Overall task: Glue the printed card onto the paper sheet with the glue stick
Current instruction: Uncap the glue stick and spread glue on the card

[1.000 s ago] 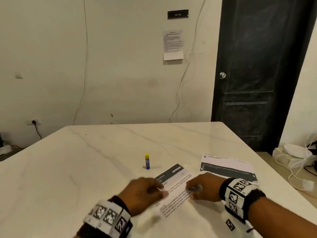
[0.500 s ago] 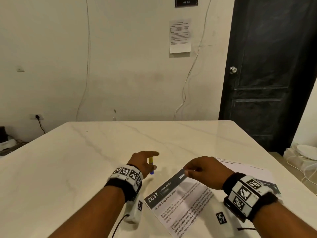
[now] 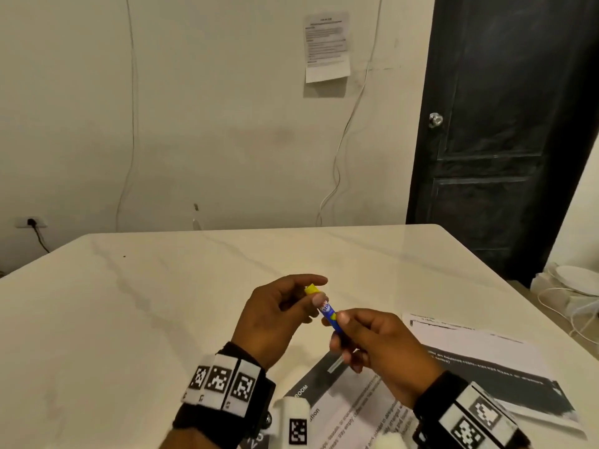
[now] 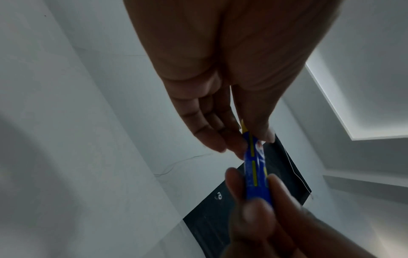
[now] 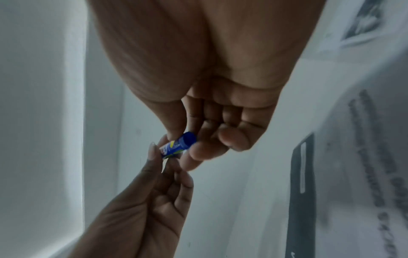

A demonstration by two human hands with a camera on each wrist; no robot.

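A blue glue stick (image 3: 328, 312) with a yellow cap is held in the air above the marble table (image 3: 162, 319). My left hand (image 3: 313, 294) pinches its yellow cap end. My right hand (image 3: 343, 330) grips the blue body. In the left wrist view the glue stick (image 4: 257, 167) runs from my left fingertips (image 4: 223, 139) to the right hand's fingers (image 4: 253, 211). In the right wrist view its blue base (image 5: 180, 144) sits between thumb and fingers (image 5: 198, 150). The printed card (image 3: 343, 406) lies flat under my hands. The paper sheet (image 3: 486, 351) lies to its right.
A dark door (image 3: 505, 124) stands behind the table's far right corner. White cables and a round white object (image 3: 573, 283) lie on the floor at the right. A plugged wall socket (image 3: 31, 222) is at the far left.
Both hands left the card, which now lies on the table. My left hand picked the glue stick up from the table and brought it nearer; my right hand took hold of its body.
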